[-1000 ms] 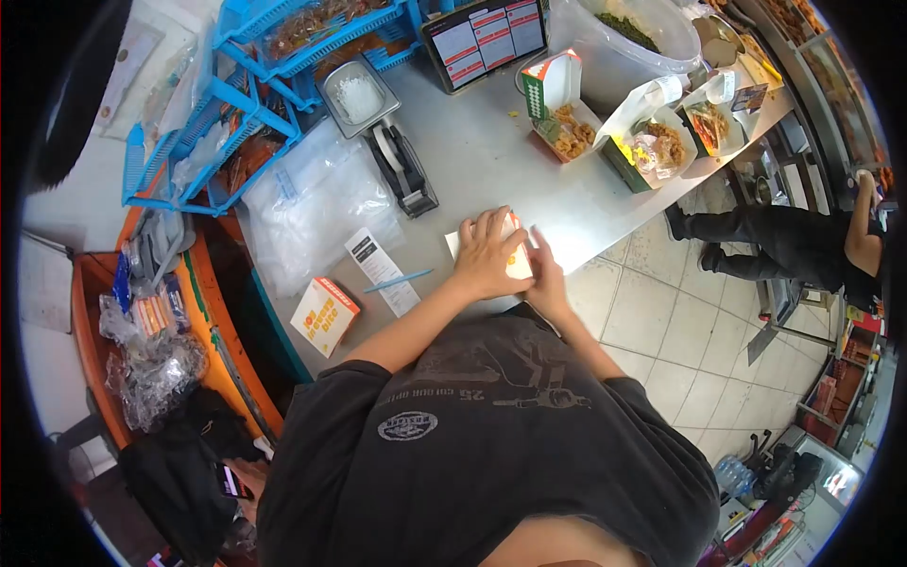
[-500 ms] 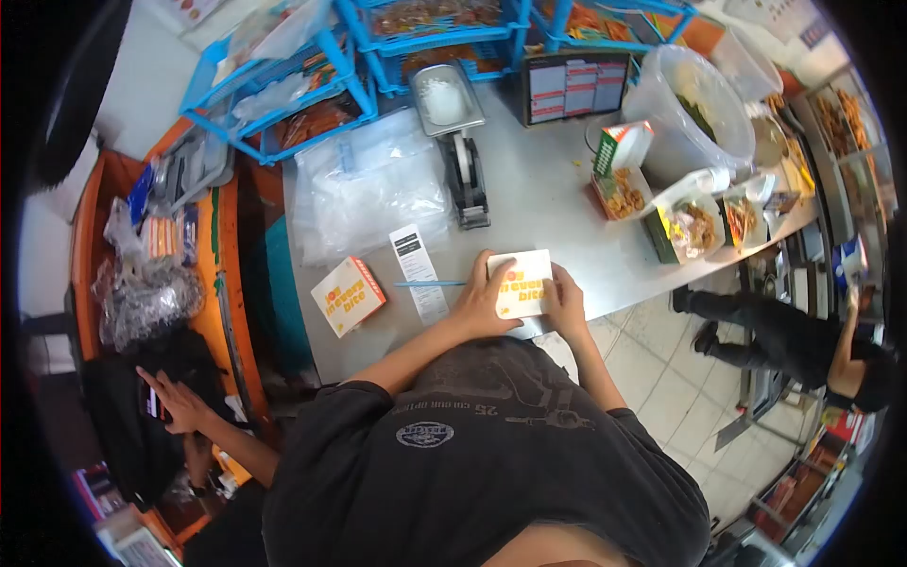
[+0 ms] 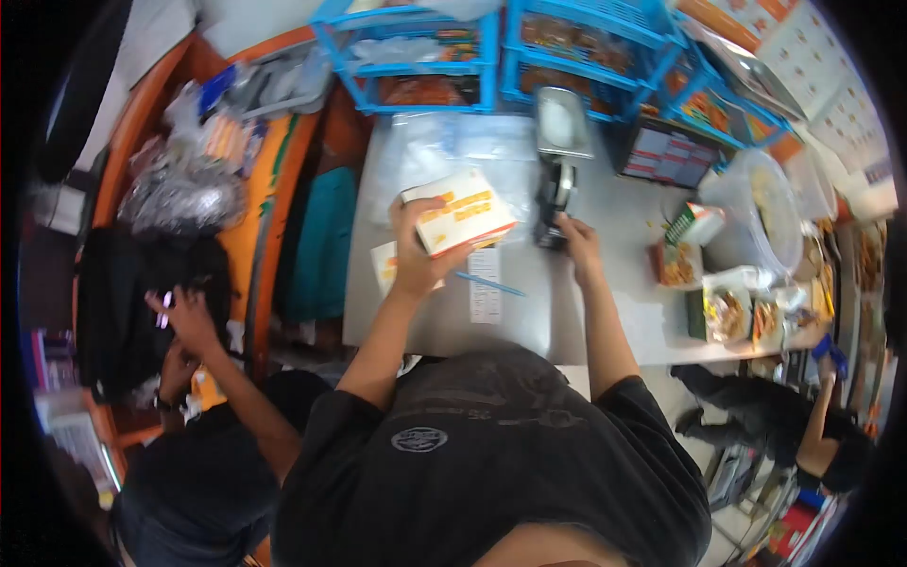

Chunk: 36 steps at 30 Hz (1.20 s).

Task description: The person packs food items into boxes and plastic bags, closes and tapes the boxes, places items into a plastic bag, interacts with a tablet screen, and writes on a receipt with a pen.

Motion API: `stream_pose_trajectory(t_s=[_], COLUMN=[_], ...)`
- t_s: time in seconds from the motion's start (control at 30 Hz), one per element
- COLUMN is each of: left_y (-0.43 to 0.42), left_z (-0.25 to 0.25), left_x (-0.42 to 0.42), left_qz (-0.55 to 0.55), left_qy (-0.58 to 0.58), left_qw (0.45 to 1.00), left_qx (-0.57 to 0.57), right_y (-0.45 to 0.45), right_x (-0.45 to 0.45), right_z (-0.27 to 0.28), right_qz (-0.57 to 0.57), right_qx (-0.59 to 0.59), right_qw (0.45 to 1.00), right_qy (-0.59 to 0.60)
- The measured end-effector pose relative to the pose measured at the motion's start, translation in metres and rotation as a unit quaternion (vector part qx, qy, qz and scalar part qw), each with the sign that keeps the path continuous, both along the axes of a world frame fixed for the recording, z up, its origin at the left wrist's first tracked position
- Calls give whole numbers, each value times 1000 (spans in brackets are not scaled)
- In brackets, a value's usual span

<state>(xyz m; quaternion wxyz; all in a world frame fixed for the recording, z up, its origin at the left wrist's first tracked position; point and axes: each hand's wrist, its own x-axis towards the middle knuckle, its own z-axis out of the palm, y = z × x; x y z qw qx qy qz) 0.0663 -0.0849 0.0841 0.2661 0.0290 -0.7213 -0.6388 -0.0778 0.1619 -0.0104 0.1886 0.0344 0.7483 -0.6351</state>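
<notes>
L hand (image 3: 412, 263) grips box (image 3: 465, 213) above tabletop's (image 3: 619, 298) L half, R hand (image 3: 583, 249) at near end of tape dispenser (image 3: 550, 203), can't tell if gripping; prob. tape-getting step, calls for box steady & R fingers on tape.

Blue plastic racks (image 3: 607, 28) stand along the far edge of the shiny metal table (image 3: 638, 302), and a black tablet with a lit screen (image 3: 667, 154) and a big, round, see-through tub (image 3: 751, 219) sit near that edge, to the right.
</notes>
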Motion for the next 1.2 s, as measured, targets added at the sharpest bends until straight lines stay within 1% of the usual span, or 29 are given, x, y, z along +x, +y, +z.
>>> stream_pose_trajectory(t_s=[0.03,0.07,0.1,0.13,0.17,0.2,0.23,0.3,0.33,0.37,0.4,0.43,0.47,0.53,0.57,0.6,0.67,0.7,0.77,0.83,0.87,0.9,0.93,1.0,1.07,1.1,1.13,1.17,1.2], left_y=[-4,-7,-9,-6,-6,-5,-5,-3,-1,2,10,15,15,22,27,34,49,52,53,59,65,72,74,59,52,37,19,7,1], left_z=[-9,-6,-3,6,4,0,-4,-5,-4,-1,7,19,17,18,19,17,21,13,-8,-11,-13,-1,11,9,30,25,15,5,-12], left_x=[-1,1,4,2,1,-1,-2,-4,-2,-4,-11,-11,-16,-22,-22,-24,-25,-26,-25,-14,-9,-6,-1,10,17,23,32,43,49], left_qz=[15,36,56,75,73,75,78,86,84,73,50,51,56,46,42,43,15,23,41,74,83,63,45,77,40,29,22,22,49], left_qy=[-13,-10,-7,13,17,16,16,3,-7,-20,-33,-29,-56,-40,-54,-73,-78,-90,-107,-90,-78,-46,-19,-15,74,68,61,52,36], left_qw=[1000,999,997,994,997,997,996,994,987,975,956,947,934,934,933,937,933,949,974,991,993,994,986,997,976,981,986,991,990], left_qx=[-4,-24,-43,-78,-28,2,33,59,135,210,286,317,347,352,354,339,351,300,195,59,-6,76,158,-18,201,178,153,124,131], right_y=[-3,-5,-3,0,0,3,3,-9,-8,-4,1,9,17,8,4,-5,-22,-27,-42,-49,-46,-40,-38,-21,9,27,55,75,88], right_x=[-4,-4,3,14,21,32,39,42,45,44,46,50,52,65,67,74,83,85,84,80,79,78,83,88,78,71,58,51,46], right_z=[-8,-9,4,19,12,-8,-27,-28,-28,-26,-24,-19,-13,41,46,74,113,124,131,121,122,115,111,102,83,70,52,50,52], right_qz=[-3,-11,6,-21,-35,-39,-49,-72,-88,-60,-29,-11,-1,18,46,90,148,152,109,64,66,90,85,106,36,9,16,-9,-13], right_qx=[-23,-104,-179,-201,-227,-107,14,134,196,227,239,256,274,163,17,-104,-198,-215,-210,-123,-104,31,53,116,36,-7,-12,-87,-156], right_qw=[1000,994,982,976,971,992,983,932,891,880,893,902,909,961,980,975,952,952,960,967,976,969,976,971,993,998,999,996,987], right_qy=[-9,-44,-56,-81,-69,53,177,329,401,413,381,347,313,221,195,173,181,153,151,215,182,229,194,179,103,64,36,-17,-46])
